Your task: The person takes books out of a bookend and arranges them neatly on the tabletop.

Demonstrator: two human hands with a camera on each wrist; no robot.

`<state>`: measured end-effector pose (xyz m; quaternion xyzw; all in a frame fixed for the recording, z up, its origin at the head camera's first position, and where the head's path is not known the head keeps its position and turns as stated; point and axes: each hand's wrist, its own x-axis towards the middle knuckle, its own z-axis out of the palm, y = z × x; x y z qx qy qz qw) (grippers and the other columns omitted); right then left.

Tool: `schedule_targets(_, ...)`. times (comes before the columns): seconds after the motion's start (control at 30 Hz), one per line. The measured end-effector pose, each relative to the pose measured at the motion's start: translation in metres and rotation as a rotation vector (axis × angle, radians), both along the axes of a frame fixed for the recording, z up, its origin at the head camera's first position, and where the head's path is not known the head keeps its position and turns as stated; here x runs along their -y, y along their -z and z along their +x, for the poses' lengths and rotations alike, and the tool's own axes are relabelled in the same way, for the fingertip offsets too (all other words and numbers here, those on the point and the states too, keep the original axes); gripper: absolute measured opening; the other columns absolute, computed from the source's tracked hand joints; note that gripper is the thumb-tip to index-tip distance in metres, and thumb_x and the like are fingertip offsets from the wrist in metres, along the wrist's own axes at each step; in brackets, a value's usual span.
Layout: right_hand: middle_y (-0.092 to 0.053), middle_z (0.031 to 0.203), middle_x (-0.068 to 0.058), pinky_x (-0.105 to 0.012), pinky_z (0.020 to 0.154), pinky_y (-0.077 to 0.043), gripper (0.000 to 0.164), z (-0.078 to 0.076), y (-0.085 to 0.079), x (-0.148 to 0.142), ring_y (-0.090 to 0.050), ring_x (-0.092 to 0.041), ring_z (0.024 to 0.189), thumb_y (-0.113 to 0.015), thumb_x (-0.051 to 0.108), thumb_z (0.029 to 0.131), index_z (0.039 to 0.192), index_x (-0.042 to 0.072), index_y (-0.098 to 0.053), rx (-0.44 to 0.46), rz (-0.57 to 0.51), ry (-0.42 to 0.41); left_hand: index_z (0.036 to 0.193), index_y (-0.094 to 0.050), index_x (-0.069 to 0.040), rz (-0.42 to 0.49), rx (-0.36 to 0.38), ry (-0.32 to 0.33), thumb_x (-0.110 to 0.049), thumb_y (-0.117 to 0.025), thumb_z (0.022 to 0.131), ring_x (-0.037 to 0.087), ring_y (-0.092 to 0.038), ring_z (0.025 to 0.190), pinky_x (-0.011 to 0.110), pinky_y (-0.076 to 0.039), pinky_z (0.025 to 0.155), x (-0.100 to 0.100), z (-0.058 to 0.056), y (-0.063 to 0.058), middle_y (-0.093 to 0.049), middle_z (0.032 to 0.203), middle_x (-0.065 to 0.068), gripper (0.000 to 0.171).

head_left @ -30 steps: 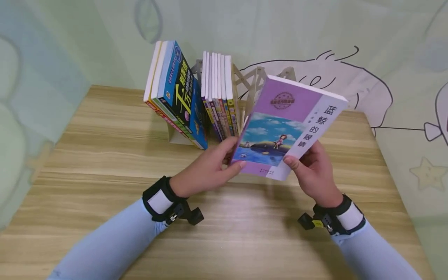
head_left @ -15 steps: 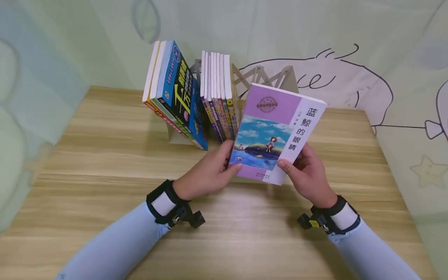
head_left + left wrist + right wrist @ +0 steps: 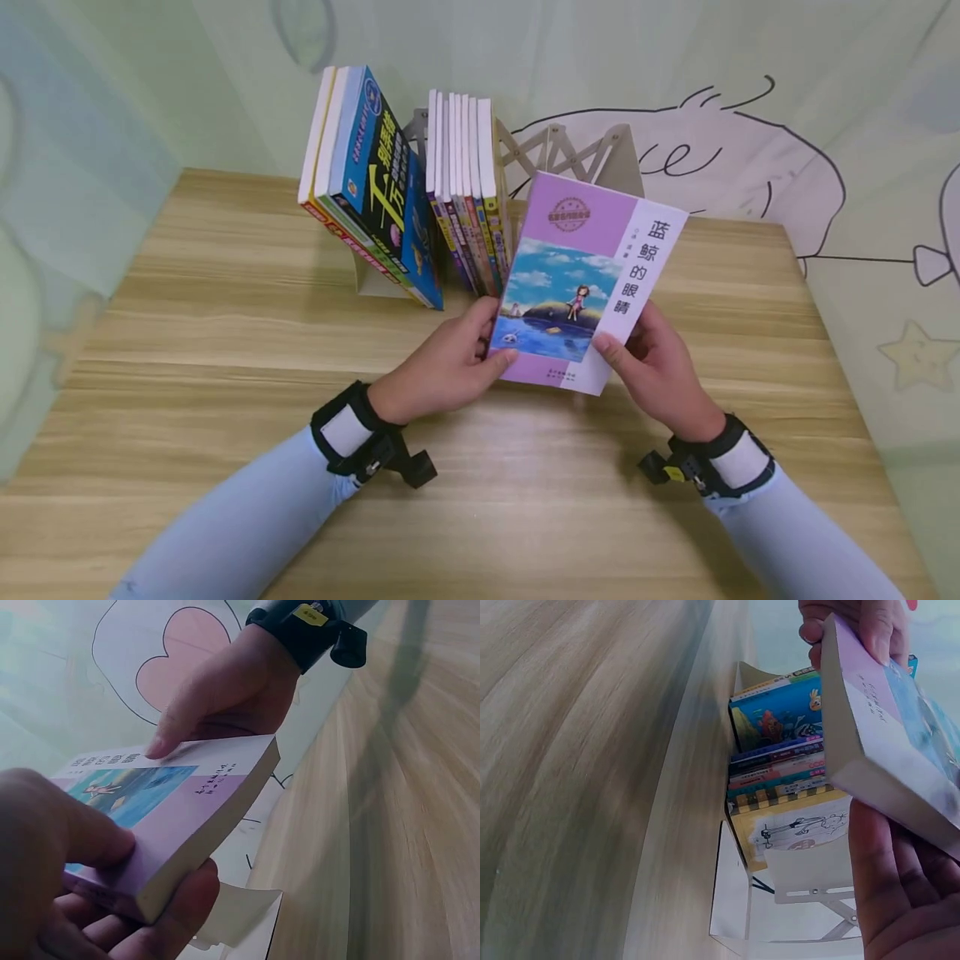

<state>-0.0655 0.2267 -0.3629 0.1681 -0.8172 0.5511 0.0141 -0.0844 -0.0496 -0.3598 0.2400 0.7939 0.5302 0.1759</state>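
Observation:
Both hands hold a thick paperback book [image 3: 555, 283] up over the table, its front cover facing the head camera. The cover is purple and white, with a picture of a girl sitting above blue water. My left hand [image 3: 442, 358] grips the lower left corner and spine side, thumb on the cover. On the other side my right hand [image 3: 660, 371] pinches the lower right edge, thumb in front and fingers behind. In the left wrist view the left fingers [image 3: 187, 900] curl beneath the book; the right wrist view shows its pale page edges above the right fingers [image 3: 885, 862].
Behind the book stands an expandable metal bookend rack [image 3: 618, 162]. Large children's books [image 3: 382, 192] lean in its left part, beside a row of thin books [image 3: 461, 175]. The wooden table [image 3: 187, 417] meets a printed wall cloth [image 3: 750, 158] at the back.
The book has moved left and slightly tipped so its cover faces up more squarely. Both hands keep their hold, and the right hand has shifted left with it.

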Motion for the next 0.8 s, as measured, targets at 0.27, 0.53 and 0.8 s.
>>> schedule_targets(0.27,-0.069,0.122,-0.004,-0.026,0.081,-0.058,0.046,0.001,0.000,-0.009,-0.070,-0.015,0.101,-0.054,0.015,0.104,0.148,0.011,-0.044,0.187,-0.068,0.043,0.141,-0.038,-0.009,0.062,-0.050,0.011,-0.011,-0.059,0.101,0.013,-0.069,0.105,0.024,-0.059,0.079,-0.004,0.003,-0.001,-0.067,0.123,0.010,0.045)
schedule_targets(0.53,-0.071,0.117,0.003,-0.024,0.078,-0.058,0.045,0.005,0.009,-0.019,-0.070,-0.013,0.098,-0.052,0.009,0.104,0.148,0.007,-0.045,0.151,-0.076,0.022,0.147,-0.034,-0.012,0.036,-0.087,0.051,-0.019,-0.059,0.102,0.009,-0.067,0.102,0.024,-0.059,0.079,-0.013,0.004,-0.001,-0.066,0.128,0.008,0.052)
schedule_targets(0.8,-0.069,0.119,0.000,-0.020,0.076,-0.056,0.045,0.005,0.009,-0.038,-0.069,-0.009,0.095,-0.047,-0.002,0.102,0.147,-0.001,-0.043,0.043,-0.233,0.014,0.147,-0.038,-0.015,-0.019,-0.162,0.052,-0.030,-0.059,0.102,0.006,-0.066,0.095,0.023,-0.058,0.077,-0.010,0.004,-0.004,-0.063,0.123,0.001,0.052)
